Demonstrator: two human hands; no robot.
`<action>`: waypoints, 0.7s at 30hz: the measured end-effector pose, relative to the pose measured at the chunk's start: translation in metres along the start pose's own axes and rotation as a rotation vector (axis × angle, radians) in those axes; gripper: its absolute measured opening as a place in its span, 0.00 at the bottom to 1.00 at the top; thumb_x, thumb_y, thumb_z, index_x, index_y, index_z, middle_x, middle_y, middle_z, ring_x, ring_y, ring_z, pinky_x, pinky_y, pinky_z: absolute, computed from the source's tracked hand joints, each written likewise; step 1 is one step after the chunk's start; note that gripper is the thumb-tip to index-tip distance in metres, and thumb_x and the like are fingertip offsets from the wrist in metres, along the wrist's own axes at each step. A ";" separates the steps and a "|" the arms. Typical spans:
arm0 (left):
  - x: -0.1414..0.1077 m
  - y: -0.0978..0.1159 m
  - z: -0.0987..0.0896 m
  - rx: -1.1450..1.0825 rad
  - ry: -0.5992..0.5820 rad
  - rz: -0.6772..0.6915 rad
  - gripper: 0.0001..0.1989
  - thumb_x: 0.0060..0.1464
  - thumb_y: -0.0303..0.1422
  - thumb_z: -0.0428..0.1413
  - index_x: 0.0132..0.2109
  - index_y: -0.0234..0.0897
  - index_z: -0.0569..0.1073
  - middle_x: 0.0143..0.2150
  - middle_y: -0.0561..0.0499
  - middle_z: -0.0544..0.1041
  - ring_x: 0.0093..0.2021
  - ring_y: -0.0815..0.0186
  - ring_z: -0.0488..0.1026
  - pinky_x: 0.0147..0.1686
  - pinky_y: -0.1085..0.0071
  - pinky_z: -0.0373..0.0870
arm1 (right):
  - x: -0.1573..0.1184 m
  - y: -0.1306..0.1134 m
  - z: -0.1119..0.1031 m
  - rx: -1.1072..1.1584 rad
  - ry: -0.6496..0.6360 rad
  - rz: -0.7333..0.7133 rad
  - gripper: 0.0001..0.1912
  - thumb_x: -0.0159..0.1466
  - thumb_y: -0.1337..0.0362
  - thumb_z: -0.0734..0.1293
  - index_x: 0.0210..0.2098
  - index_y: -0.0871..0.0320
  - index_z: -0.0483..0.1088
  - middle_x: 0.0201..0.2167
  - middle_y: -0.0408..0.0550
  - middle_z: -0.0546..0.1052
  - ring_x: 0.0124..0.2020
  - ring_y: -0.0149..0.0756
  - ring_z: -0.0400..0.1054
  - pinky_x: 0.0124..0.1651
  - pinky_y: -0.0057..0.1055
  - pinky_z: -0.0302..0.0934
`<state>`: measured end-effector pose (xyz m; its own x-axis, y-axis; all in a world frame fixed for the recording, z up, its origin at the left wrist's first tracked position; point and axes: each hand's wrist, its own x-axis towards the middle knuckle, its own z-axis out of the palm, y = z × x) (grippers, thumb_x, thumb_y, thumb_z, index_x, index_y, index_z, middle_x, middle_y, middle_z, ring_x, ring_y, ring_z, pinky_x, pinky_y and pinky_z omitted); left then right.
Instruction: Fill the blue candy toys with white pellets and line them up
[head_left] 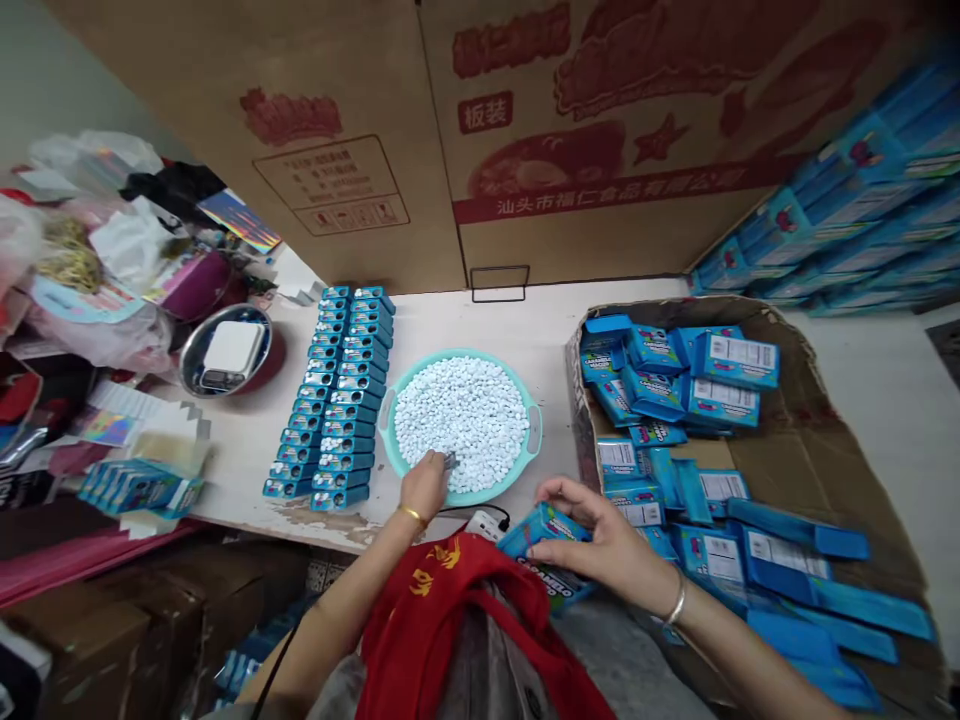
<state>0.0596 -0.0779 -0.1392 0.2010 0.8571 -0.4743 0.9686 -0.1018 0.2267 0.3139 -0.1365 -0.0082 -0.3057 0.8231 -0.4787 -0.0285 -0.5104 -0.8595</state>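
A round turquoise basin [534, 428] holds a heap of small white pieces [461, 415] that look like candies. At its near rim, my left hand [424, 487] is closed around a small grey tool [450, 461], perhaps a scoop, whose end touches the white pieces. My right hand [592, 530] grips a small blue printed box [544, 528] between thumb and fingers, just past the table's near edge. Beneath it lies another blue box [559, 585] on the lap, partly hidden by the hand.
Two columns of blue boxes [349, 410] stand left of the basin. On the right, a cut-open cardboard carton [817, 420] holds many blue boxes. Large cardboard boxes [420, 200] wall off the back. Stacked blue boxes [862, 200], a metal bowl [195, 360] and a white charger [486, 524] are around.
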 end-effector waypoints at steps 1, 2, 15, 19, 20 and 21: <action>0.007 0.006 0.006 -0.052 0.029 -0.003 0.10 0.61 0.30 0.48 0.48 0.37 0.68 0.48 0.45 0.72 0.48 0.61 0.72 0.45 0.69 0.66 | -0.001 0.002 0.001 0.040 -0.014 0.015 0.25 0.50 0.54 0.75 0.44 0.53 0.67 0.40 0.44 0.75 0.40 0.36 0.71 0.44 0.31 0.67; 0.014 0.011 0.012 -0.104 0.060 -0.008 0.10 0.60 0.29 0.48 0.49 0.36 0.67 0.49 0.44 0.72 0.48 0.61 0.72 0.46 0.68 0.67 | -0.003 0.004 0.001 0.078 -0.043 0.031 0.27 0.49 0.56 0.76 0.46 0.53 0.68 0.43 0.45 0.76 0.43 0.38 0.71 0.47 0.33 0.66; 0.048 0.025 0.036 -0.428 0.241 0.013 0.13 0.57 0.28 0.50 0.50 0.34 0.68 0.49 0.41 0.72 0.50 0.57 0.70 0.51 0.60 0.67 | 0.015 0.073 0.020 0.231 0.398 -0.018 0.25 0.53 0.54 0.73 0.47 0.55 0.65 0.43 0.49 0.77 0.45 0.42 0.71 0.52 0.44 0.64; 0.055 0.019 0.030 -0.455 0.237 0.044 0.12 0.57 0.31 0.53 0.48 0.35 0.69 0.49 0.43 0.73 0.49 0.58 0.71 0.51 0.62 0.67 | 0.045 0.068 -0.004 -0.298 0.557 -0.335 0.21 0.57 0.57 0.69 0.49 0.54 0.64 0.44 0.50 0.74 0.47 0.43 0.67 0.54 0.45 0.61; 0.054 0.014 0.025 -0.464 0.232 0.068 0.12 0.56 0.32 0.54 0.48 0.35 0.70 0.48 0.44 0.73 0.48 0.59 0.71 0.50 0.63 0.68 | 0.051 0.066 -0.010 -0.410 0.558 -0.405 0.19 0.59 0.58 0.68 0.49 0.54 0.65 0.45 0.51 0.73 0.48 0.44 0.66 0.55 0.45 0.60; 0.052 0.007 0.019 -0.477 0.228 0.103 0.12 0.56 0.33 0.54 0.47 0.36 0.70 0.47 0.45 0.74 0.46 0.60 0.72 0.48 0.64 0.69 | 0.057 0.065 -0.017 -0.494 0.562 -0.460 0.17 0.60 0.59 0.66 0.49 0.54 0.66 0.46 0.52 0.72 0.49 0.44 0.66 0.55 0.46 0.60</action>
<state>0.0795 -0.0438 -0.1784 0.2031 0.9481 -0.2448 0.7610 0.0045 0.6488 0.3104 -0.1184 -0.0941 0.1520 0.9880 0.0282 0.4216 -0.0390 -0.9059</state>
